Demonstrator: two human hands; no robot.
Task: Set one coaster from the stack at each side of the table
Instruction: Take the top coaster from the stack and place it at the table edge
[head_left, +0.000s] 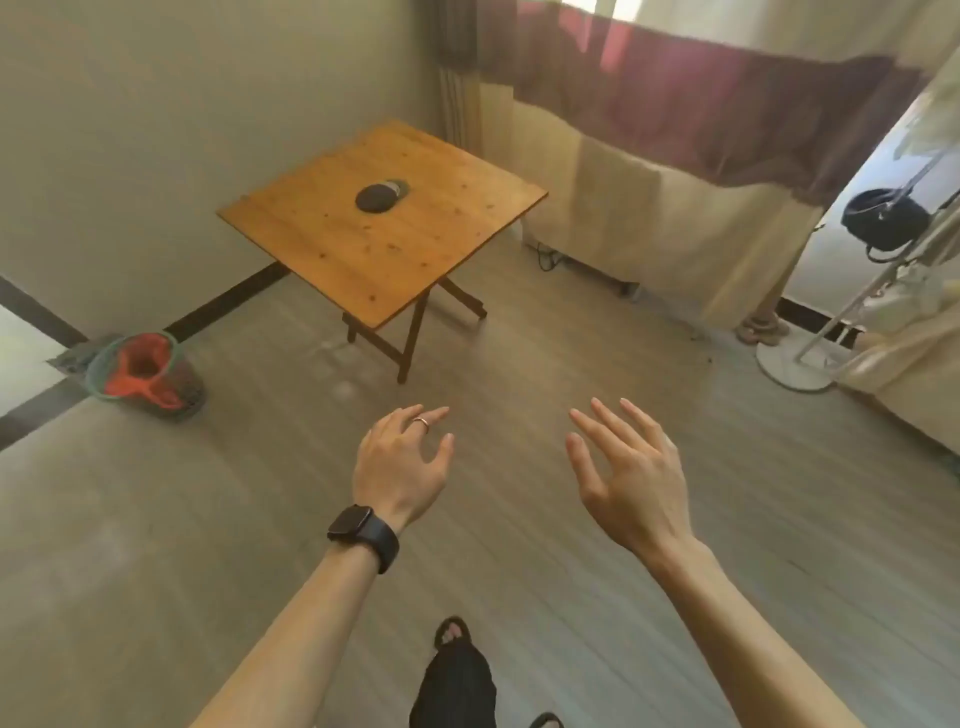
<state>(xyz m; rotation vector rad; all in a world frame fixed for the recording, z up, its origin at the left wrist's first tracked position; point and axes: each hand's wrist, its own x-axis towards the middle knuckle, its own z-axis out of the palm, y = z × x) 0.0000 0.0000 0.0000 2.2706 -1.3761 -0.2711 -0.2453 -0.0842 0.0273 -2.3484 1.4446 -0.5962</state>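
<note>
A small stack of dark round coasters (381, 196) lies near the middle of a square wooden folding table (332, 244) standing some way ahead of me, close to the wall. My left hand (402, 462), with a ring and a black wristwatch, hovers over the floor well short of the table, fingers spread and empty. My right hand (631, 475) is held out beside it, palm inward, fingers apart, holding nothing. Both hands are far from the coasters.
A green mesh basket with red cloth (143, 371) sits on the floor at the left by the wall. Curtains (675, 218) hang behind the table. A white stand base (792, 366) and a black bag (883, 221) are at the right. Someone's sandalled foot (761, 330) shows by the curtain.
</note>
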